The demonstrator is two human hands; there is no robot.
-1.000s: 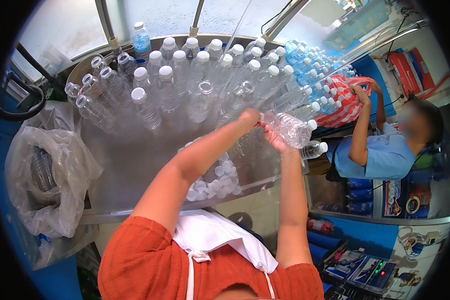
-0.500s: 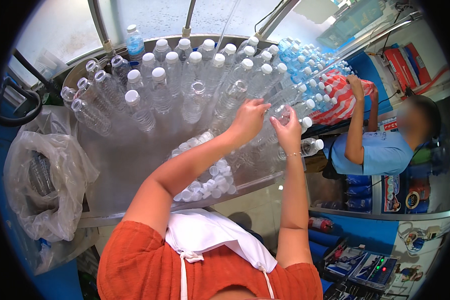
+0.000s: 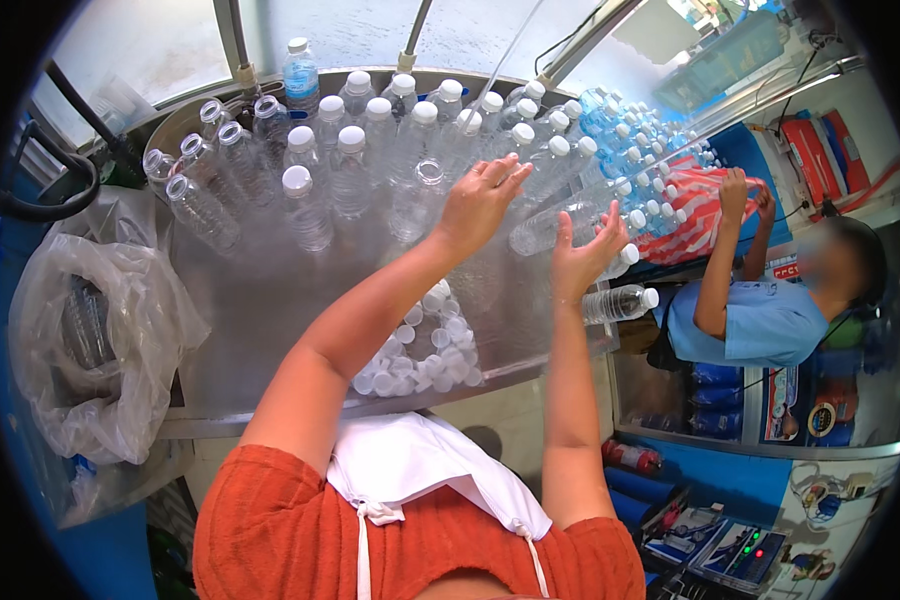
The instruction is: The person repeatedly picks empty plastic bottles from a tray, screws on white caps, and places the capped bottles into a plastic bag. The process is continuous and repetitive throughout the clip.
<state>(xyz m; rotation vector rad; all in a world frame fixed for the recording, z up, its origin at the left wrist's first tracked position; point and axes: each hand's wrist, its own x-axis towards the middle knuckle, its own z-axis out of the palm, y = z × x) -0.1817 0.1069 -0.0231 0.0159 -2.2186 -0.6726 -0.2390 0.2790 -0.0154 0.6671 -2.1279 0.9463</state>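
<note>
The transparent ribbed plastic bottle [image 3: 538,234] between the two hands, right of centre in the frame, looks thin-walled, so it should be light, springy and easily dented under a hard squeeze; its smooth wall could slip if wet, though breakage seems unlikely. A light wrap around the ribbed body, or a pinch at the stiffer neck, would hold it best. The left hand [image 3: 480,203], above centre, is empty with fingers spread, over the clear bottles with white screw caps [image 3: 352,172]; the right hand [image 3: 585,255], right of centre, is also unclenched, thumb apart from the curved fingers, grasping nothing visible. Whether its fingertips brush the bottles behind them cannot be told. An uncapped clear bottle [image 3: 408,212] stands left of the left hand on the grey metal counter [image 3: 260,330], and small round white plastic caps [image 3: 435,365] lie heaped at lower centre, partly covered by the left forearm. Overlapping see-through walls blur the outlines, the lens bend obscures which right-hand bottles stand or lean, and any contents are hard to make out.
</note>
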